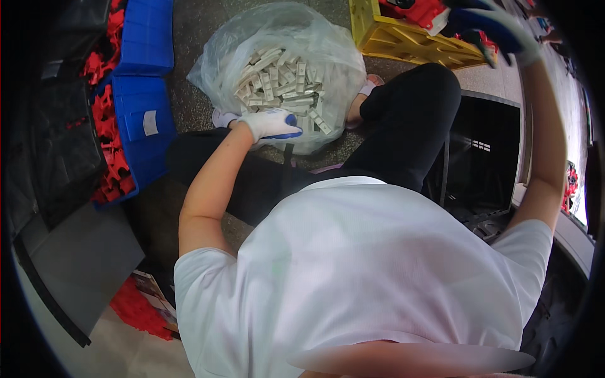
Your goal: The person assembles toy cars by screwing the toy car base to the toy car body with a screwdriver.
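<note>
My left hand [272,125], in a white glove with blue-coated fingers, is at the near edge of a clear plastic bag [217,69]. Its thumb stands off from the loosely bent fingers, and no held thing shows. Inside the bag lies a heap of small whitish rectangular pieces [277,82]. Up at the far right, my right hand [495,31], gloved alike, reaches over a yellow crate [403,44] with its fingers spread. Red parts [419,11] in the crate are close beside those fingers; any contact is hard to make out.
Blue bins [144,120] filled with red plastic parts [110,145] stand at the left. A black open box [482,157] is right of my bent knee. Low on the left are a grey panel [94,264] and a red bundle [142,309]. My legs frame the bag.
</note>
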`<state>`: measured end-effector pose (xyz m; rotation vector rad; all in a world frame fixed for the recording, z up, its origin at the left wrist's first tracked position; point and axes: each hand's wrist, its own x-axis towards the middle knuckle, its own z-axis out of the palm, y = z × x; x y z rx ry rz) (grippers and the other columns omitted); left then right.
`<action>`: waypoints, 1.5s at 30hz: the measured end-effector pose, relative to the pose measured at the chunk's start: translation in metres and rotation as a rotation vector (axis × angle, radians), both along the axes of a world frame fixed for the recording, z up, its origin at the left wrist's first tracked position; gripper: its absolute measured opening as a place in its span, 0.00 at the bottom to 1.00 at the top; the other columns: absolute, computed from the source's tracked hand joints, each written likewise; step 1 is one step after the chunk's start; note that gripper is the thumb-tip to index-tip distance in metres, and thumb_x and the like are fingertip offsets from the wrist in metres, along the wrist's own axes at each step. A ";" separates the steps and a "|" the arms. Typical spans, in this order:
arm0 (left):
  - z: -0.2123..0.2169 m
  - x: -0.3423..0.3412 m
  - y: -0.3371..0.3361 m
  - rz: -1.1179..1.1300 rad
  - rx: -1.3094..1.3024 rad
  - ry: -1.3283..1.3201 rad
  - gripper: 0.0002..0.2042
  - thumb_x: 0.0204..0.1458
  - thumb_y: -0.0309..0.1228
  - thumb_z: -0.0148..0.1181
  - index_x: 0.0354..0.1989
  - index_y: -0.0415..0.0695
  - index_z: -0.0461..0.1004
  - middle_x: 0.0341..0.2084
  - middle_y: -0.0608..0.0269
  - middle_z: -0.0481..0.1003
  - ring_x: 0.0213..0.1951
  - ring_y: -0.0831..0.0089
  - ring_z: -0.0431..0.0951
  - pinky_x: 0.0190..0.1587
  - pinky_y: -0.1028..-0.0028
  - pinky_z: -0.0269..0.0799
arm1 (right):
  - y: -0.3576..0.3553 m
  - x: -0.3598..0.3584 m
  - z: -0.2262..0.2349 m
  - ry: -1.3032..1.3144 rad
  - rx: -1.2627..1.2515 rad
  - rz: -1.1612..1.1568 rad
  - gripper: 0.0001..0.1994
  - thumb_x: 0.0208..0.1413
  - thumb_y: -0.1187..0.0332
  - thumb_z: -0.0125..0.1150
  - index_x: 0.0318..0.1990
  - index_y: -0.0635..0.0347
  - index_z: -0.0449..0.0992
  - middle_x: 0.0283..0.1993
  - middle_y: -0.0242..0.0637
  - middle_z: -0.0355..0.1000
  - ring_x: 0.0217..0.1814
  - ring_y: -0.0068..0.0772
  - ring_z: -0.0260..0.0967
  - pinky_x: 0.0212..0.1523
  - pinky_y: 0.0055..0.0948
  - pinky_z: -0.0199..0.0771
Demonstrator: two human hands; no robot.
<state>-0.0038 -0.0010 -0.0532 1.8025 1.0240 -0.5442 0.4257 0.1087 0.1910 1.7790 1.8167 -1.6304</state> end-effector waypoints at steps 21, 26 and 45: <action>0.014 0.007 0.010 0.218 0.091 -0.233 0.24 0.49 0.48 0.58 0.45 0.39 0.74 0.42 0.47 0.75 0.47 0.55 0.74 0.50 0.66 0.67 | -0.013 -0.174 -0.170 0.017 1.210 0.232 0.17 0.53 0.52 0.54 0.35 0.57 0.74 0.35 0.44 0.71 0.40 0.46 0.70 0.41 0.41 0.70; -0.011 0.006 0.009 0.131 0.257 -0.199 0.26 0.49 0.44 0.59 0.51 0.38 0.70 0.47 0.46 0.73 0.50 0.54 0.72 0.52 0.66 0.66 | -0.081 -0.011 -0.123 -0.216 1.224 -0.126 0.15 0.52 0.58 0.58 0.40 0.60 0.74 0.38 0.44 0.71 0.44 0.47 0.69 0.44 0.39 0.69; -0.020 0.022 0.061 -0.029 0.110 -0.053 0.27 0.49 0.49 0.56 0.47 0.35 0.70 0.39 0.41 0.74 0.42 0.51 0.75 0.45 0.62 0.69 | -0.020 -0.171 -0.122 0.354 1.025 0.132 0.18 0.46 0.63 0.63 0.45 0.58 0.73 0.48 0.44 0.68 0.49 0.49 0.66 0.49 0.42 0.65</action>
